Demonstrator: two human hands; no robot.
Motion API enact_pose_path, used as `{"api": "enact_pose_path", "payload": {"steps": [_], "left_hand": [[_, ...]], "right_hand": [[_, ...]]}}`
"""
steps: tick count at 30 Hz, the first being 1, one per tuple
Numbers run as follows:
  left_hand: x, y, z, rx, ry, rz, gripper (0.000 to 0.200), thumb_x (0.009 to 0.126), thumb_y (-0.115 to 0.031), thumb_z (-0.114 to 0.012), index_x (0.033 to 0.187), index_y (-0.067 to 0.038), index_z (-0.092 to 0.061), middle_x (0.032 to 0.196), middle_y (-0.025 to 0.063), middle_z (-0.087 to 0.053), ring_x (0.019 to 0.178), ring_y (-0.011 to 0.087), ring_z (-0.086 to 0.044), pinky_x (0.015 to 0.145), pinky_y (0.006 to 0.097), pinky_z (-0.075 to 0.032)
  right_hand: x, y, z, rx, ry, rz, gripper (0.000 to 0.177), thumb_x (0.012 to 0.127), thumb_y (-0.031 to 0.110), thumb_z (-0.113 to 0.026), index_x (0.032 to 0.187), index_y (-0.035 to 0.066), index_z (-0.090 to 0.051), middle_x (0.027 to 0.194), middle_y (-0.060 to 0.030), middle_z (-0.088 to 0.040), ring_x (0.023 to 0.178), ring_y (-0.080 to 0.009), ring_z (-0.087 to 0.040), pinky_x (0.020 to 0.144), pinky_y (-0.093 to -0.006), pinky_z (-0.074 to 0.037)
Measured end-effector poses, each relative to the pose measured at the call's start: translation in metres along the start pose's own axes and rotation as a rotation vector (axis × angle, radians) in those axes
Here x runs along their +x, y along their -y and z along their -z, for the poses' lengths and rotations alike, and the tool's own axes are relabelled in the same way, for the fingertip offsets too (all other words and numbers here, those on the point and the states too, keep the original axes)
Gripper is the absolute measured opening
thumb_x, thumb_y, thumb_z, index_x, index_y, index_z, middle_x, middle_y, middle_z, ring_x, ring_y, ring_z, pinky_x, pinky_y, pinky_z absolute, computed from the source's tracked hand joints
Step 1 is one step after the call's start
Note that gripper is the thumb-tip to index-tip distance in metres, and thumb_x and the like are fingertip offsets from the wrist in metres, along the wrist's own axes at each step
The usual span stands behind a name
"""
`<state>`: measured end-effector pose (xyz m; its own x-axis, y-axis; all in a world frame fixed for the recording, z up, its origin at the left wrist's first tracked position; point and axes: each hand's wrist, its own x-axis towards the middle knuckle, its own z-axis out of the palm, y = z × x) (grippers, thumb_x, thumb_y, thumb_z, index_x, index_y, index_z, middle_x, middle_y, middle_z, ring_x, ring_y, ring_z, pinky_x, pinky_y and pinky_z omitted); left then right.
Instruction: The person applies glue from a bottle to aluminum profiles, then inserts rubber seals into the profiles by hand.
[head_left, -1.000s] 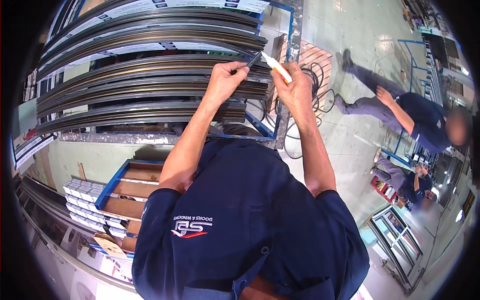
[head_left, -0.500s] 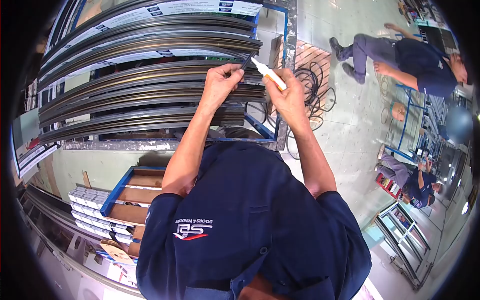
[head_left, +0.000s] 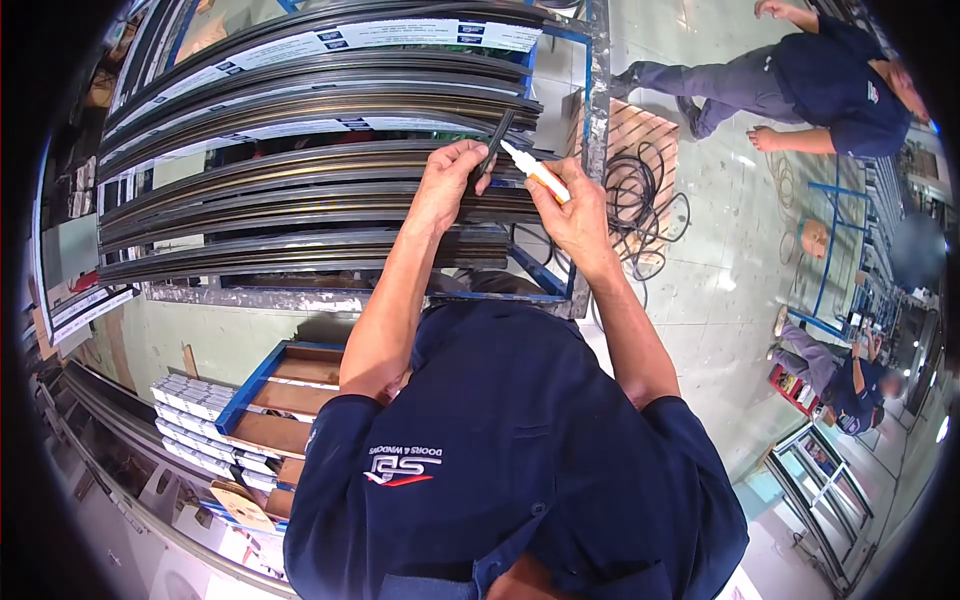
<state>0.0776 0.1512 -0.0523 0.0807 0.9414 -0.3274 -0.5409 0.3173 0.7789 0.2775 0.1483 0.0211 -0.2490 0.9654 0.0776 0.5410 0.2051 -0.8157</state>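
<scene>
My left hand (head_left: 452, 183) is closed round a thin dark strip (head_left: 498, 137), whose upper end sticks out above the fingers. In my right hand (head_left: 578, 212) is a small white bottle (head_left: 543, 176) with an orange label, gripped between thumb and fingers. The bottle's narrow nozzle points up and left and is at the strip; whether they touch is too small to tell. Both hands are over the right ends of long dark profiles (head_left: 300, 160), which lie in rows on a blue and grey metal rack (head_left: 597, 90).
Black cable (head_left: 640, 200) lies coiled on a wooden pallet (head_left: 655, 135) right of the rack. One person (head_left: 800, 85) is at the upper right, another (head_left: 850, 385) farther off. A blue-edged wooden tray (head_left: 270, 410) and stacked white profiles (head_left: 195, 405) are at lower left.
The strip now stands higher and more upright above my left fingers, with the bottle still beside it. The person at upper right has shifted, legs spread wider. The whole view has shifted slightly.
</scene>
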Motion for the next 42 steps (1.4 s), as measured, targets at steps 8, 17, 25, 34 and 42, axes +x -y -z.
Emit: {"api": "enact_pose_path", "payload": {"steps": [8,17,25,34,42], "left_hand": [[0.0,0.0,-0.001,-0.01,0.01,-0.01,0.016,0.1,-0.016,-0.064,0.096,-0.001,-0.067,0.083,0.003,-0.066,0.061,0.0103,-0.052,0.061,0.0251,-0.042],[0.001,0.0,0.001,-0.012,0.002,-0.004,0.016,0.101,-0.016,-0.064,0.095,-0.001,-0.067,0.083,0.0036,-0.065,0.061,0.0104,-0.052,0.059,0.0255,-0.042],[0.0,-0.001,0.0,-0.049,-0.014,0.005,0.017,0.101,-0.016,-0.065,0.094,0.0,-0.067,0.083,0.0038,-0.065,0.061,0.0108,-0.051,0.059,0.0257,-0.042],[-0.001,-0.001,0.002,-0.06,0.0,0.008,0.017,0.101,-0.016,-0.065,0.094,-0.001,-0.067,0.081,0.0032,-0.064,0.06,0.0109,-0.05,0.058,0.0263,-0.041],[-0.001,0.001,0.004,-0.059,0.037,-0.019,0.021,0.102,-0.019,-0.063,0.095,-0.001,-0.066,0.079,0.0024,-0.062,0.058,0.01,-0.05,0.057,0.0265,-0.04]], "right_hand": [[0.004,-0.002,-0.004,-0.001,0.011,-0.005,0.026,0.09,0.012,-0.077,0.109,0.001,-0.062,0.09,-0.0212,-0.075,0.08,-0.0327,-0.076,0.068,-0.038,-0.058],[0.015,-0.001,-0.001,-0.09,0.015,0.022,0.024,0.089,0.014,-0.077,0.106,0.003,-0.065,0.086,-0.0216,-0.074,0.076,-0.0353,-0.075,0.065,-0.0408,-0.057],[0.03,0.004,0.012,-0.154,0.05,0.021,0.022,0.088,0.015,-0.077,0.102,0.003,-0.065,0.08,-0.0198,-0.073,0.07,-0.0357,-0.074,0.061,-0.0418,-0.056],[0.03,0.005,0.01,-0.155,0.022,0.094,0.022,0.087,0.016,-0.077,0.1,0.004,-0.064,0.081,-0.0188,-0.073,0.068,-0.0359,-0.072,0.06,-0.0428,-0.055],[0.037,0.003,0.014,-0.203,0.037,0.093,0.022,0.088,0.014,-0.077,0.103,0.003,-0.066,0.085,-0.02,-0.073,0.077,-0.0364,-0.075,0.065,-0.0413,-0.057]]}}
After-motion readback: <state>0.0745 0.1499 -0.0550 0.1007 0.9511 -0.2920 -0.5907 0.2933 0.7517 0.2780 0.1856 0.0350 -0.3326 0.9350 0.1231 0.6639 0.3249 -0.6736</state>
